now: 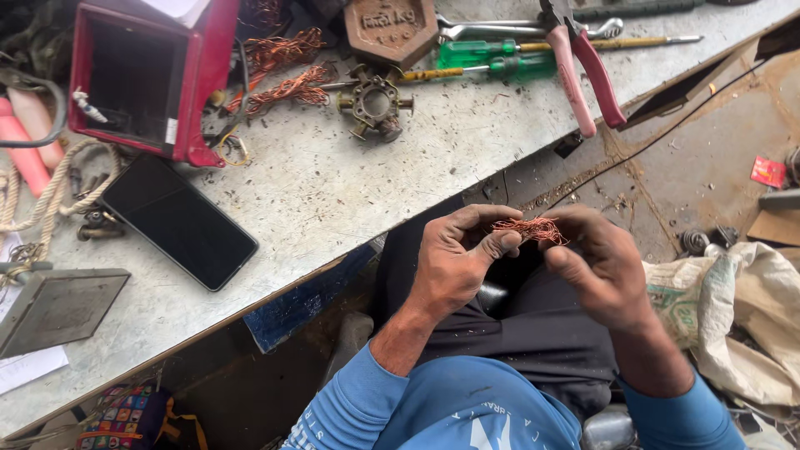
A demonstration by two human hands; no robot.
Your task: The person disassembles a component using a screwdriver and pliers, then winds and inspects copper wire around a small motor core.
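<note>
Above my lap I hold a small tangle of thin copper wire (530,228) between both hands. My left hand (454,265) pinches its left end with thumb and fingers. The right end of the tangle is gripped by my right hand (602,267), fingers curled over it. Both hands hover over my dark trousers, just off the workbench edge (292,279).
On the grey workbench lie a black phone (177,220), a red open box (142,75), more copper wire bundles (283,71), a metal brush-holder ring (375,104), green-handled screwdrivers (492,58), pink-handled pliers (583,71) and a rope (50,196). A cloth sack (733,317) lies at right on the floor.
</note>
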